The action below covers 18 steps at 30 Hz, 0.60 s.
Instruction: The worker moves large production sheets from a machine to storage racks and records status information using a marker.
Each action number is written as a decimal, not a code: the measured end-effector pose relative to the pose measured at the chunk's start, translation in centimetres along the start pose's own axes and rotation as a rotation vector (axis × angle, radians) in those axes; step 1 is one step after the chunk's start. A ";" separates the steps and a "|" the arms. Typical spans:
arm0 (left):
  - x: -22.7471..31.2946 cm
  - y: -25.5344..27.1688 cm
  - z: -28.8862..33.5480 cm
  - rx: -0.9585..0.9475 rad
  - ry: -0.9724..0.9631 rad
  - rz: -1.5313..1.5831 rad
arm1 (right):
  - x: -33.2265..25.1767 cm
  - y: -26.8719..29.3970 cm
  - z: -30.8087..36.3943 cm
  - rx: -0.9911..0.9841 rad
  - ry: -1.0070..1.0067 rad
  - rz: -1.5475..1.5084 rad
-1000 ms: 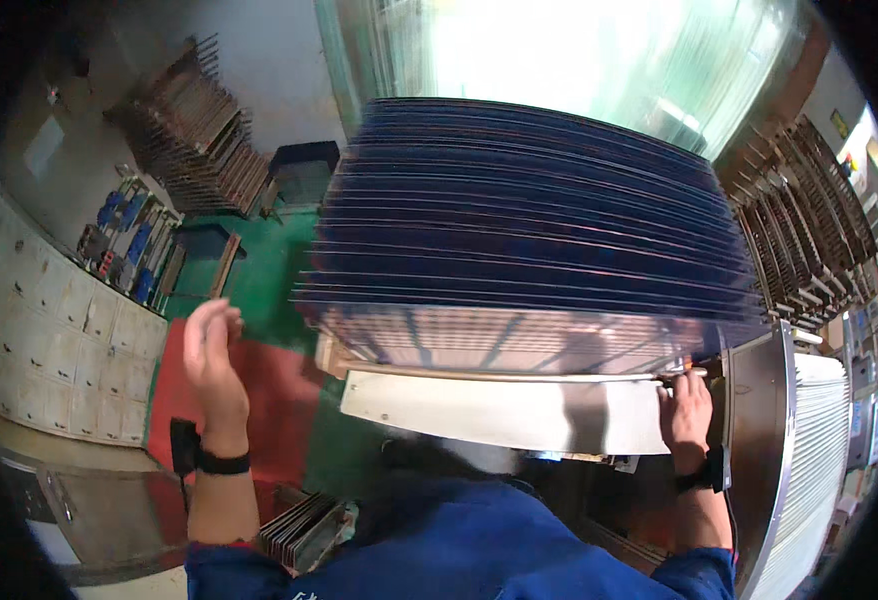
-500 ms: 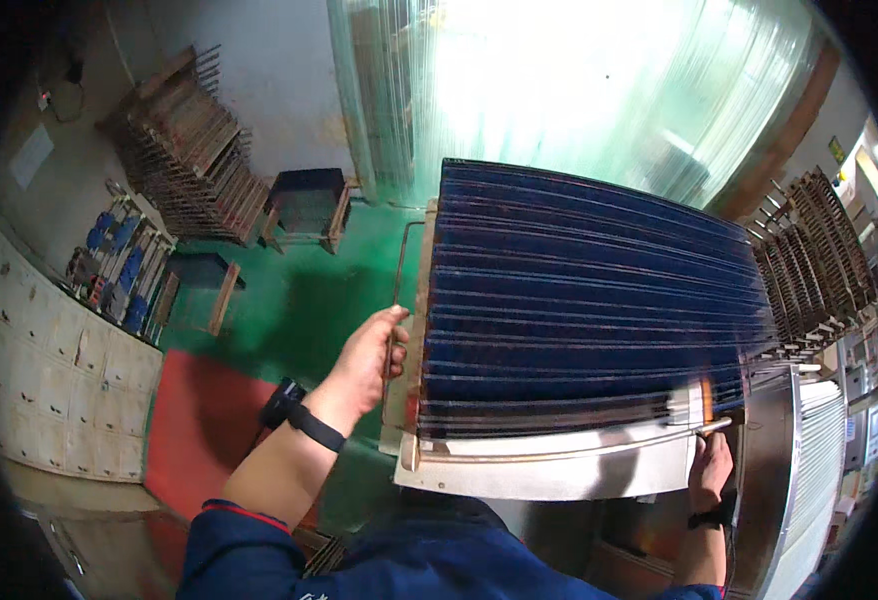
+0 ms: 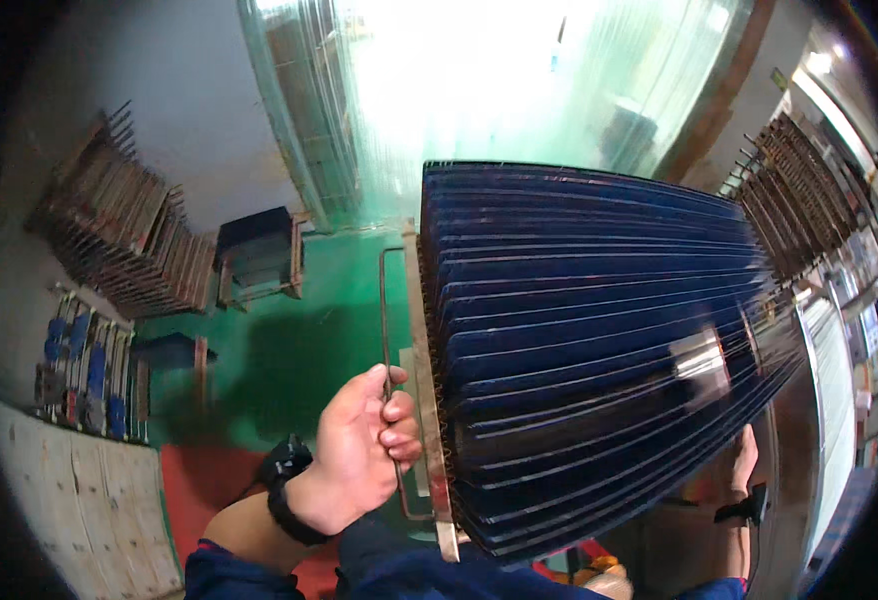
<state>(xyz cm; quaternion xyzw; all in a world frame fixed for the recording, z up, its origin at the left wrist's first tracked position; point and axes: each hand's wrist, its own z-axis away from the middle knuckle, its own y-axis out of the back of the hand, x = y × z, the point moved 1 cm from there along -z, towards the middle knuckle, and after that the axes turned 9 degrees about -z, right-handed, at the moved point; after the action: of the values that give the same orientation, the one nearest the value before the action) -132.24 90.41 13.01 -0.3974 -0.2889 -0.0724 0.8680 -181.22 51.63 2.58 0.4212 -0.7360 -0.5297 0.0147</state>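
A rack (image 3: 418, 330) filled with several dark blue sheets (image 3: 579, 290), set in close rows, spans the middle in front of me. On its left side is a thin metal bar handle (image 3: 386, 300). My left hand (image 3: 364, 445) is closed around that handle, thumb up along the bar. My right hand (image 3: 746, 460) is at the rack's lower right side; its fingers are mostly hidden behind the sheets, so its grip does not show. A bright silvery patch (image 3: 701, 360) shows over the sheets at the right.
Stacked slatted racks (image 3: 129, 230) stand by the left wall, with a small stand (image 3: 259, 255) beside them. Pale cabinets (image 3: 79, 480) line the lower left. Clear strip curtains (image 3: 309, 110) hang ahead. More racks (image 3: 799, 200) and a white ribbed panel (image 3: 834, 390) are at the right.
The rack has tilted, showing more of the sheets' faces; its white front edge has gone from view. Both hands have moved lower in the picture, and the view has shifted right.
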 end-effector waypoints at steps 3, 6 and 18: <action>6.7 3.3 0.9 -0.088 0.023 0.003 | -4.6 -1.4 5.0 0.032 -0.181 -0.241; 12.6 6.9 0.5 -0.104 0.058 -0.044 | -8.9 -3.2 10.1 0.136 -0.393 -0.529; 28.8 7.6 -5.1 -0.136 0.139 -0.369 | -13.4 0.7 7.7 0.472 -1.039 -0.754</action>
<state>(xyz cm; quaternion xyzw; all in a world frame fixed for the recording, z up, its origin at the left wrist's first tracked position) -103.60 94.73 21.54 -0.3894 -0.2909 -0.2768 0.8290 -176.59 66.16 5.42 0.3318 -0.5464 -0.4573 -0.6183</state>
